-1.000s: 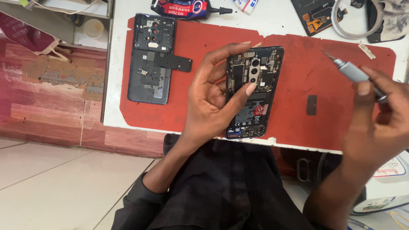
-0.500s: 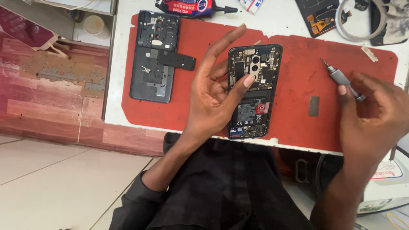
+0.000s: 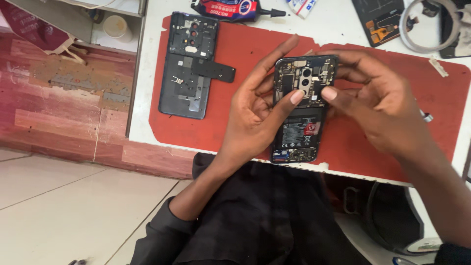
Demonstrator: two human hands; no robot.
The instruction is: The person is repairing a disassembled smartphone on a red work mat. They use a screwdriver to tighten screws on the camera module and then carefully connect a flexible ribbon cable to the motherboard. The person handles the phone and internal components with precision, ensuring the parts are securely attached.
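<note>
You held the opened phone (image 3: 301, 110) over the red mat (image 3: 245, 59) — long axis toward you — left hand (image 3: 255, 115) cupping its side, right hand (image 3: 380, 105) pinching its camera end, both touching.

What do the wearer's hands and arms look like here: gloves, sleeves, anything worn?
Both hands bare: no gloves, rings or watch visible on the left hand or right hand. The left arm has a dark sleeve pushed up near the elbow. A dark cuff shows at the right arm's frame edge.
</note>
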